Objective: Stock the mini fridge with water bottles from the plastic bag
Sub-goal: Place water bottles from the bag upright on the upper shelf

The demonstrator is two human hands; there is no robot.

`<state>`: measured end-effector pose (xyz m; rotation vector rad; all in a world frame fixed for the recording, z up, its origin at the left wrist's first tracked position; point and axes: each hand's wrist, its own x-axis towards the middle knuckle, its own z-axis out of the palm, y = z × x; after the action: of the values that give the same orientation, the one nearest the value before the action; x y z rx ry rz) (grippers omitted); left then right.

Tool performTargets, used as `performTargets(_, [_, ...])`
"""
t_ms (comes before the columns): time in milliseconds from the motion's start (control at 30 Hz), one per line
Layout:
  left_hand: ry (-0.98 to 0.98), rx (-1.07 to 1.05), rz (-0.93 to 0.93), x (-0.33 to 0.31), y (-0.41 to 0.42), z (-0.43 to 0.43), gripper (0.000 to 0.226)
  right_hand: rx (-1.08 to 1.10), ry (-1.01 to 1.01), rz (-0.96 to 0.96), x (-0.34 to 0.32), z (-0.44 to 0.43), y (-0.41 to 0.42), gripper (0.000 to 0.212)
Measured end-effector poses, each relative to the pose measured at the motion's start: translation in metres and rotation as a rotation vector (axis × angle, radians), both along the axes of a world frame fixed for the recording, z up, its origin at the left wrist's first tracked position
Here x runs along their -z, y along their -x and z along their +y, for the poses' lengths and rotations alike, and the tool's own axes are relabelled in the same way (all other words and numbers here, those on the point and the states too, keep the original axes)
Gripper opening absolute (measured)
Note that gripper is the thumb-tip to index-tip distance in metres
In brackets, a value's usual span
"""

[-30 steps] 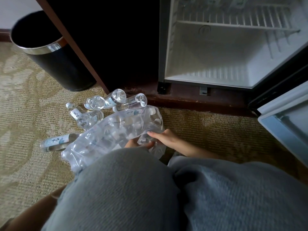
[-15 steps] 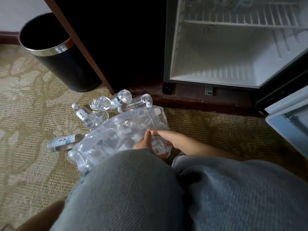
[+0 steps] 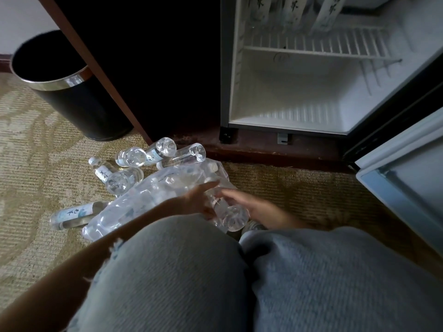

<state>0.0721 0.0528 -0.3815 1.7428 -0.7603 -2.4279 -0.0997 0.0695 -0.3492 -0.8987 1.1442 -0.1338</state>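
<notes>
A clear plastic bag (image 3: 143, 202) with water bottles inside lies on the carpet in front of my knees. My right hand (image 3: 249, 204) grips one water bottle (image 3: 231, 215) at the bag's right end, its base toward me. My left hand (image 3: 194, 200) reaches over my knee, its fingers straight and touching the bag beside that bottle. Several loose bottles (image 3: 124, 178) lie on the carpet left of and behind the bag. The mini fridge (image 3: 299, 92) stands open, and three labelled bottles (image 3: 292, 10) stand on its upper wire shelf (image 3: 311, 44). Its bottom compartment holds nothing.
The fridge door (image 3: 407, 178) swings out at the right, close to my right knee. A black waste bin (image 3: 64, 89) with a metal rim stands at the left beside the dark wooden cabinet (image 3: 143, 68). My grey-clad knees fill the foreground.
My left arm has come over my knee and its hand now reaches onto the bag. The bottle in my right hand has slid further out of the bag toward me. The view has tilted up, showing the shelf bottles.
</notes>
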Motion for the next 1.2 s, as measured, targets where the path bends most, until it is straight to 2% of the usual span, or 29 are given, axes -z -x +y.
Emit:
performTargets(33, [-0.057, -0.047, -0.01, -0.004, 0.001, -0.002, 0.062, 0.036, -0.004, 0.039, 0.002, -0.008, -0.003, 0.036])
performTargets(67, [-0.063, -0.128, -0.015, -0.004, 0.002, -0.004, 0.068, 0.061, -0.051, -0.016, 0.001, -0.012, -0.005, 0.031])
performTargets(167, [-0.051, -0.155, -0.096, -0.014, 0.006, -0.007, 0.079, 0.03, -0.083, -0.042, 0.002, -0.02, 0.001, 0.017])
performTargets(233, [-0.03, -0.197, -0.149, -0.013, 0.005, -0.01, 0.077, 0.012, -0.054, -0.012, -0.004, -0.02, 0.004, 0.019])
performTargets(300, [-0.006, -0.253, -0.244, -0.012, 0.002, -0.016, 0.072, 0.01, -0.005, 0.024, -0.004, -0.02, 0.007, 0.034])
performTargets(367, [-0.046, -0.32, -0.195, -0.01, -0.001, -0.022, 0.072, 0.046, -0.031, 0.01, -0.004, -0.019, 0.013, 0.043])
performTargets(433, [-0.072, -0.354, -0.148, -0.008, -0.001, -0.026, 0.075, 0.106, -0.097, 0.019, -0.003, -0.016, 0.02, 0.043])
performTargets(500, [-0.055, -0.372, -0.138, -0.009, 0.001, -0.028, 0.078, 0.148, -0.096, -0.01, 0.002, -0.012, 0.024, 0.034])
performTargets(533, [-0.047, -0.383, -0.131, -0.012, 0.003, -0.028, 0.077, 0.187, -0.081, -0.017, 0.003, -0.009, 0.023, 0.04])
performTargets(633, [-0.013, -0.436, -0.141, -0.023, 0.009, -0.036, 0.07, 0.254, -0.076, -0.024, 0.01, -0.005, 0.02, 0.091])
performTargets(700, [0.025, -0.44, -0.183, -0.03, 0.013, -0.041, 0.066, 0.27, -0.053, -0.109, 0.006, -0.003, 0.022, 0.088])
performTargets(800, [0.074, -0.351, -0.165, -0.043, 0.023, -0.047, 0.059, 0.451, -0.019, -0.262, -0.005, -0.001, 0.035, 0.067])
performTargets(900, [0.144, -0.196, -0.124, -0.063, 0.04, -0.049, 0.042, 0.655, -0.058, -0.585, -0.021, -0.017, 0.049, 0.056])
performTargets(933, [0.109, -0.262, -0.054, -0.073, 0.046, -0.053, 0.055, 0.701, -0.085, -0.626, -0.029, -0.025, 0.053, 0.05])
performTargets(967, [0.131, -0.196, -0.026, -0.086, 0.053, -0.056, 0.072, 0.727, -0.086, -0.614, -0.033, -0.031, 0.058, 0.047])
performTargets(1000, [0.202, -0.105, -0.039, -0.096, 0.057, -0.056, 0.076, 0.721, -0.054, -0.567, -0.035, -0.035, 0.062, 0.047])
performTargets(1033, [0.262, -0.068, -0.045, -0.106, 0.059, -0.059, 0.064, 0.719, -0.004, -0.508, -0.035, -0.038, 0.066, 0.052])
performTargets(1067, [0.342, 0.066, -0.084, -0.116, 0.062, -0.058, 0.051, 0.695, 0.04, -0.465, -0.037, -0.039, 0.068, 0.059])
performTargets(1100, [0.369, 0.16, -0.116, -0.13, 0.069, -0.056, 0.055, 0.677, 0.06, -0.44, -0.039, -0.039, 0.069, 0.069])
performTargets(1133, [0.354, 0.17, -0.112, -0.136, 0.073, -0.057, 0.064, 0.671, 0.057, -0.422, -0.04, -0.038, 0.069, 0.081])
performTargets(1200, [0.349, 0.121, -0.067, -0.142, 0.082, -0.059, 0.063, 0.675, 0.038, -0.472, -0.043, -0.038, 0.067, 0.096])
